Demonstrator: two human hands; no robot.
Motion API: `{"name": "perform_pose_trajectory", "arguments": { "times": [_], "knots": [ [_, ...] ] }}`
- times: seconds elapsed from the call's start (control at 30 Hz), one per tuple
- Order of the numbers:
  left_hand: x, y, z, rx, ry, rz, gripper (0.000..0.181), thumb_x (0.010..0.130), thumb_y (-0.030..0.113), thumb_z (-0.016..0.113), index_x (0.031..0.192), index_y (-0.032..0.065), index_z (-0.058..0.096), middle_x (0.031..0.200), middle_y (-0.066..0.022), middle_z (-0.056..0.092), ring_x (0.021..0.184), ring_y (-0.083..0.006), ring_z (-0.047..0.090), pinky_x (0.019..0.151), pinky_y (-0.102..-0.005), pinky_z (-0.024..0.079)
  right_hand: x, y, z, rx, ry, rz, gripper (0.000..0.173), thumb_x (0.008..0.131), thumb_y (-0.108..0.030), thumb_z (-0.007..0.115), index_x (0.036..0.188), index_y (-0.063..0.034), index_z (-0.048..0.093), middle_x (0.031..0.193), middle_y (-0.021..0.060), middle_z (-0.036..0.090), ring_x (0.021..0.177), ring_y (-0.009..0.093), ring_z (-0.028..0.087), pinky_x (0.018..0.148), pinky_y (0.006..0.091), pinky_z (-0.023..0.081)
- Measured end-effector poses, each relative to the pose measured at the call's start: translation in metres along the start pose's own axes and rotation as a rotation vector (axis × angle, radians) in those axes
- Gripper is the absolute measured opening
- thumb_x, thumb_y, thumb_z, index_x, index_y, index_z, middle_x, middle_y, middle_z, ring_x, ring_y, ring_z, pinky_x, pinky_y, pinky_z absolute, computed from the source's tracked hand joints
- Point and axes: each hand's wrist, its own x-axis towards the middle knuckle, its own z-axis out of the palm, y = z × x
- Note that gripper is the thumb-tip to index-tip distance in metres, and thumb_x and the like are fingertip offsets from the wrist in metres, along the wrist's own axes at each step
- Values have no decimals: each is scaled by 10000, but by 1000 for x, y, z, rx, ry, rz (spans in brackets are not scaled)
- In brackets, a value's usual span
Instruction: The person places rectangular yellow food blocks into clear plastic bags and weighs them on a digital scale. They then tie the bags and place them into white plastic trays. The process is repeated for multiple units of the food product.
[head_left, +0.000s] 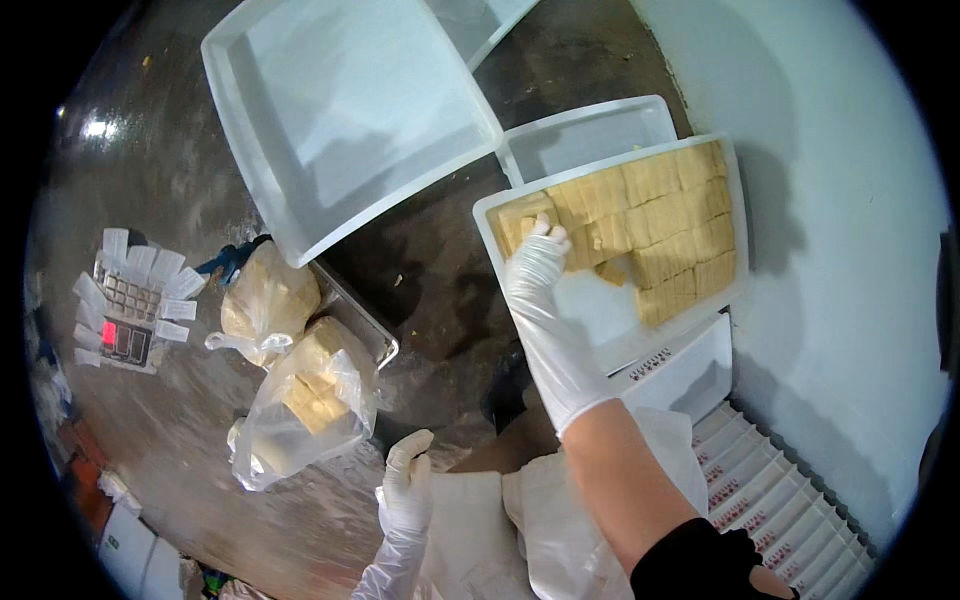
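Observation:
My right hand (541, 251), in a long white glove, reaches into a white plastic tray (741, 225) at its left end. Its fingers press on pale yellow blocks (675, 187), which look like tofu and stand in tight rows; whether they grip one is hard to tell. A loose piece (611, 271) lies beside the bare part of the tray's bottom. My left hand (409, 472), also gloved, hangs at the lower middle, fingers curled, with nothing visible in it. Up and left of it lies an open clear plastic bag (319, 397) with similar blocks inside.
A tied bag of yellow pieces (270, 300) sits on a metal tray (360, 315) beside a digital scale (127, 315) ringed with paper labels. A large white tray (360, 112) stands at the top. Stacked white trays (772, 502) line the wall at lower right.

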Motion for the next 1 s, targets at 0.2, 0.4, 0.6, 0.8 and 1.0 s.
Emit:
{"name": "perform_pose_trajectory", "arguments": {
  "times": [0.2, 0.4, 0.6, 0.8, 1.0],
  "knots": [
    [-9, -12, -13, -177, -12, -72, 273, 885, -22, 512, 1126, 41, 624, 1120, -90, 648, 1056, -188, 602, 928, -284, 460, -15, 138, 21, 1850, -368, 850, 375, 918, -73, 553, 1274, 14, 475, 1217, 173, 552, 1093, 305, 570, 945, 370, 485],
    [-28, 36, -67, -6, -47, -193, 245, 905, 44, 543, 1127, 86, 638, 1135, -71, 652, 1013, -164, 640, 898, -278, 491, -80, 104, -63, 1731, -883, 549, 427, 942, -75, 517, 1344, 33, 423, 1266, 155, 530, 1102, 274, 575, 971, 404, 483],
    [-9, -52, -130, 723, 608, 365, 425, 773, 109, 700, 1176, 29, 590, 1199, -177, 582, 1153, -343, 535, 991, -435, 420, -201, -48, -180, 1357, -1657, 362, 438, 926, -95, 562, 1333, 26, 455, 1231, 117, 564, 1063, 182, 591, 909, 314, 479],
    [27, -91, -239, 307, 868, -21, 639, 722, 169, 760, 1289, 23, 503, 1298, -204, 490, 1235, -360, 443, 1027, -441, 373, -313, -185, -20, 707, -1311, -213, 422, 875, -135, 626, 1263, -11, 516, 1131, 161, 616, 1024, 273, 605, 900, 358, 456],
    [-3, -121, -255, 179, 650, 139, 859, 737, 217, 787, 1416, -15, 315, 1421, -248, 342, 1333, -390, 320, 1100, -443, 294, -345, -149, -67, 577, -619, -597, 485, 809, -146, 682, 1255, -39, 525, 1243, 199, 548, 1168, 355, 516, 988, 420, 409]
  ]
}}
